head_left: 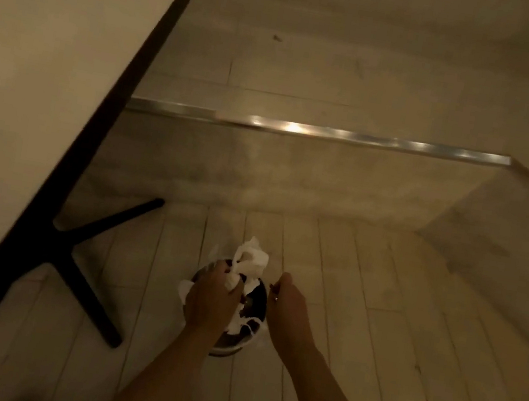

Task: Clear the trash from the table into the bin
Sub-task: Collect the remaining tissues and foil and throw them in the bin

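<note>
Floor [358, 319]: pale planks run under both hands, ending at a raised step with a metal edge strip [302, 128] well beyond them.
Desk [36, 60]: to the left of the left hand and above it; the part of its top in view looks bare. Its black cross foot [76, 240] stands on the planks just left of the bin.
Bin [259, 298]: a small round dark bin with a metal base, directly beneath both hands, placed where waste can be dropped straight down. White scraps already lie against its inner wall.
Left hand [215, 296]: closed around crumpled white paper, held over the bin's mouth, probably so the wad falls inside when released.
Crumpled paper [251, 260]: a white tissue-like wad; most of it sticks out beyond the left fingers, above the bin's far rim, not yet inside.
Right hand [289, 296]: at the bin's right rim, fingers curled in; it seems to pinch something small and dark, perhaps the rim or a liner to steady the bin, but what it holds cannot be told.
Stage: judged as the drop step, with the paper still to let go.
</note>
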